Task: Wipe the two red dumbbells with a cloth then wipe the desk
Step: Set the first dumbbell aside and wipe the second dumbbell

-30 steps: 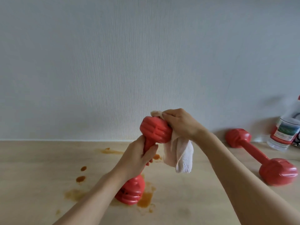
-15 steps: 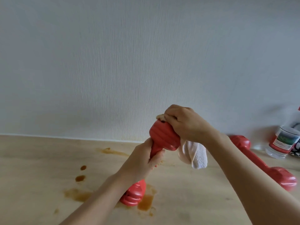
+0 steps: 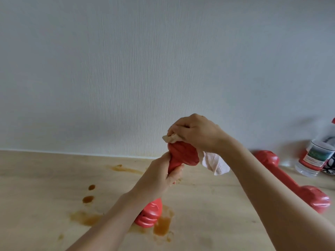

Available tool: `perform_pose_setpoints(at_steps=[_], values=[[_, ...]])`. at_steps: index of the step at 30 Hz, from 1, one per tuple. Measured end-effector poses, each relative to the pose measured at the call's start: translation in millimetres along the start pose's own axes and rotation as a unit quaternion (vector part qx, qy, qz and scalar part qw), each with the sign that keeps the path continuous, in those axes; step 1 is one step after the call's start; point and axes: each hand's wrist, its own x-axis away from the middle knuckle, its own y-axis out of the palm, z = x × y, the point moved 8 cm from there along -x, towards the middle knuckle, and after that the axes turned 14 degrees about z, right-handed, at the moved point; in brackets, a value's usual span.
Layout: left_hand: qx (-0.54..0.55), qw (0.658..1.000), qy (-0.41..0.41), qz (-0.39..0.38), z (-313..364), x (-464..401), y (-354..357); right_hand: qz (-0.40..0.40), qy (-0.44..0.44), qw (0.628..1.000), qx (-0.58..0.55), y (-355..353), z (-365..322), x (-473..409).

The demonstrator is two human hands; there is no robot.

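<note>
A red dumbbell (image 3: 183, 156) stands tilted, its lower head resting on the light wooden desk (image 3: 36, 178). My left hand (image 3: 159, 176) grips its handle. My right hand (image 3: 197, 133) holds a white cloth (image 3: 215, 163) pressed over the top of the upper head, with a loose end hanging to the right. The second red dumbbell (image 3: 290, 180) lies on the desk at the right, partly hidden behind my right forearm.
Brown spill stains (image 3: 161, 227) spread on the desk around the dumbbell's base, with drops (image 3: 88, 199) and a smear (image 3: 125, 169) further left and back. A clear plastic bottle (image 3: 315, 158) with a red label stands against the white wall at the right.
My right hand with the cloth has slid from the side of the upper head up onto its top. The dumbbell's upper end has leaned a little to the right.
</note>
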Motion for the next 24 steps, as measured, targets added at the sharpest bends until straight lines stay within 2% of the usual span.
perform_pose_setpoints(at_steps=[3, 5, 8, 12, 14, 24], values=[[-0.004, 1.0, 0.0, 0.002, -0.4, 0.5, -0.8, -0.031, 0.051, 0.994, -0.095, 8.2, 18.2, -12.2], [-0.002, 1.0, 0.0, -0.014, 1.6, 3.7, 1.9, -0.06, 0.105, 0.977, -0.178, 16.4, 35.7, -8.9], [0.024, 0.999, -0.011, -0.037, 1.9, 5.2, 8.6, -0.094, 0.208, 0.918, -0.325, 27.9, 60.4, 3.7], [0.017, 0.999, -0.028, -0.016, -1.7, 1.5, 7.1, -0.084, 0.313, 0.843, -0.429, 45.3, 84.6, 17.3], [0.008, 0.999, -0.031, -0.007, -4.2, 1.5, 4.8, -0.074, 0.327, 0.824, -0.456, 52.6, 89.0, 21.7], [-0.032, 0.998, -0.026, 0.042, -13.0, -6.1, -1.2, 0.01, 0.363, 0.803, -0.472, 51.5, 92.2, 41.8]])
